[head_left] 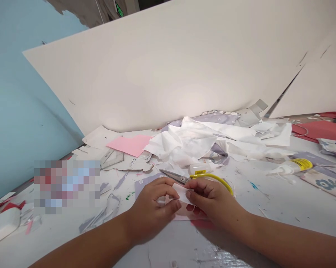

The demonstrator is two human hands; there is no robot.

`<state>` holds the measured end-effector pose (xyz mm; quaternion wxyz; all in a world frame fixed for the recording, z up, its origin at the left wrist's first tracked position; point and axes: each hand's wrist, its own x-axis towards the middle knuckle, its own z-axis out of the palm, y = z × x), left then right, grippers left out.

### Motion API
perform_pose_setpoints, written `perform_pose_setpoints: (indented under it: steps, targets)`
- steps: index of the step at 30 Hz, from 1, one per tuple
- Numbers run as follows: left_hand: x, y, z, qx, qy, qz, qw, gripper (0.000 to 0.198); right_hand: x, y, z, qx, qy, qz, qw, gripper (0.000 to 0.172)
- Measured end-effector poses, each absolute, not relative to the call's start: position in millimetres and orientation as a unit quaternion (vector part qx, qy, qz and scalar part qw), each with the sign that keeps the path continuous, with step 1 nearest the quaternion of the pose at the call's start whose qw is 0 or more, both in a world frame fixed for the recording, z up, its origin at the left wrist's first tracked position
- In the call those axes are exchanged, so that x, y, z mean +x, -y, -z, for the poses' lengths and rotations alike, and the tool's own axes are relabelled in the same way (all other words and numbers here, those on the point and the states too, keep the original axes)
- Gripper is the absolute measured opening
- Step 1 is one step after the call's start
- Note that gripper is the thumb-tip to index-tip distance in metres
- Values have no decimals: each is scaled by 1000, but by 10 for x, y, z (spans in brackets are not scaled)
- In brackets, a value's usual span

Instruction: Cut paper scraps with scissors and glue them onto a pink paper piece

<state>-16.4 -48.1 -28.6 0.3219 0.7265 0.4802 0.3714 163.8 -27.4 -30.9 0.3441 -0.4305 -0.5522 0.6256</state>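
Paper [181, 191] seemingly edge-pinched by left hand [149, 214], right hand [212, 203].

I see a pink sheet [131, 144] lying left of crumpled white paper [190, 143], a glue bottle [292, 166] further right, and a white board [184, 67] leaning behind.

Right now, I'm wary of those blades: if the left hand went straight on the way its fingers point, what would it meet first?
Probably the right hand, not the scissors: the left hand points across the small paper piece both pinch; the blades lie just beyond.
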Motion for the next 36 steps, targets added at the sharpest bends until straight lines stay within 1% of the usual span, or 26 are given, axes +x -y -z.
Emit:
perform_pose_setpoints:
  steps: [3, 6, 10, 15, 18, 21, 22, 25, 27, 36]
  targets:
    - [-139, 478, 306, 643, -495, -399, 427, 15, 1637, 280, 291, -436, 591, -590, 337, 14]
    - [-126, 470, 329, 606, -492, -421, 461, 17, 1631, 283, 296, -438, 620, -565, 324, 15]
    - [-125, 458, 360, 601, -503, -425, 453, 17, 1623, 288, 342, -446, 624, -563, 308, 17]
    - [-141, 438, 386, 624, -530, -430, 381, 16, 1644, 284, 358, -444, 613, -579, 304, 23]
    - [-153, 427, 391, 629, -534, -441, 355, 17, 1655, 283, 353, -415, 592, -613, 319, 30]
    - [-151, 424, 392, 612, -533, -447, 376, 19, 1640, 278, 370, -401, 594, -604, 348, 37]
    - [-147, 425, 390, 598, -530, -451, 396, 21, 1632, 274, 376, -405, 599, -594, 353, 36]
    - [-124, 430, 369, 542, -513, -468, 473, 26, 1615, 262, 366, -419, 598, -588, 348, 22]
    - [-107, 434, 338, 517, -506, -472, 504, 29, 1616, 259, 339, -426, 591, -594, 341, 17]
    - [-85, 400, 237, 506, -504, -480, 509, 29, 1636, 273, 289, -444, 590, -579, 346, 18]
